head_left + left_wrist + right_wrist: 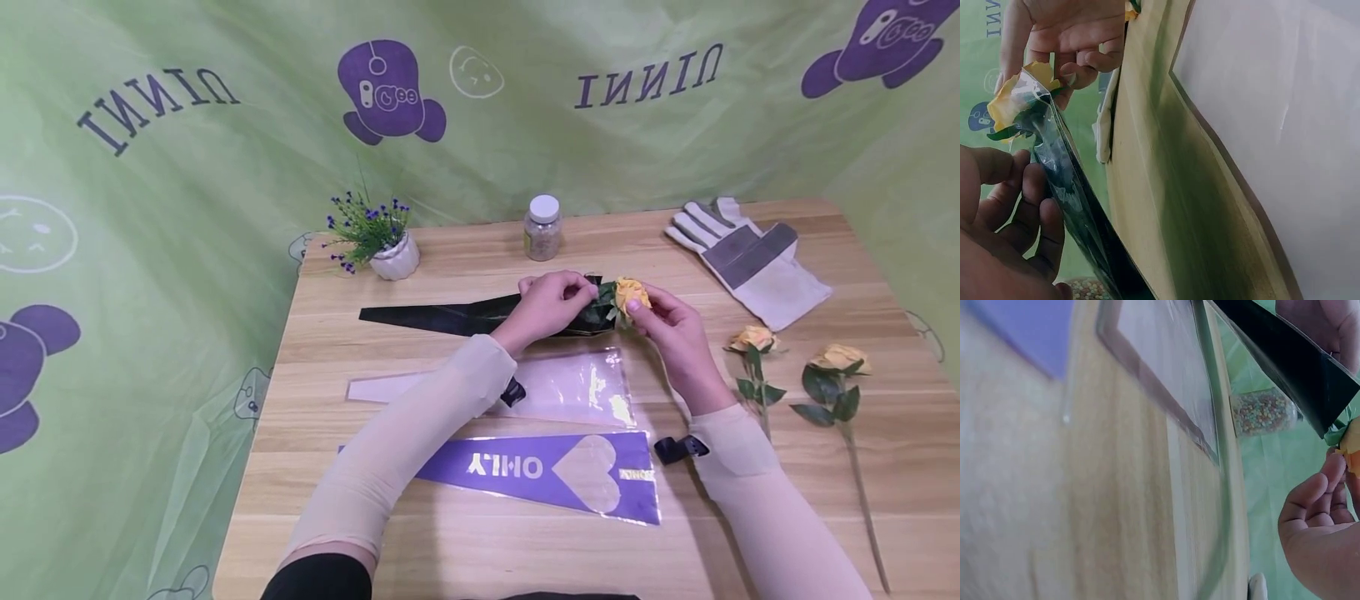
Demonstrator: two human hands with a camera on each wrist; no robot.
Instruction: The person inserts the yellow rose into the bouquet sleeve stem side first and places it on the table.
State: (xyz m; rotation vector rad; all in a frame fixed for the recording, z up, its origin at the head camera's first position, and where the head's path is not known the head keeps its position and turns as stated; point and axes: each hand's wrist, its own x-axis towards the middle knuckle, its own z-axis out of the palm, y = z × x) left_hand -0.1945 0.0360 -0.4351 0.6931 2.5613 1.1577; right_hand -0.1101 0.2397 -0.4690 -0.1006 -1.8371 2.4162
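A yellow artificial rose (632, 296) lies with its stem inside a black flower sleeve (465, 317), the bloom sticking out at the wide end. My right hand (678, 329) holds the bloom, thumb on its petals. At the sleeve's mouth, my left hand (551, 307) pinches the edge beside the green leaves. In the left wrist view the sleeve's clear front (1063, 165) runs up to the rose (1022, 100), and the left fingers (1032, 187) curl against it. The right wrist view has the dark back of the sleeve (1297, 362) and the right hand (1329, 519) under the orange-yellow petals.
Nearer me lie a pale clear sleeve (570, 387) and a purple heart-window sleeve (517, 467). Two more roses, one (753, 340) beside the other (840, 360), lie at the right. Behind are work gloves (750, 258), a white-capped jar (542, 229) and a potted plant (393, 254).
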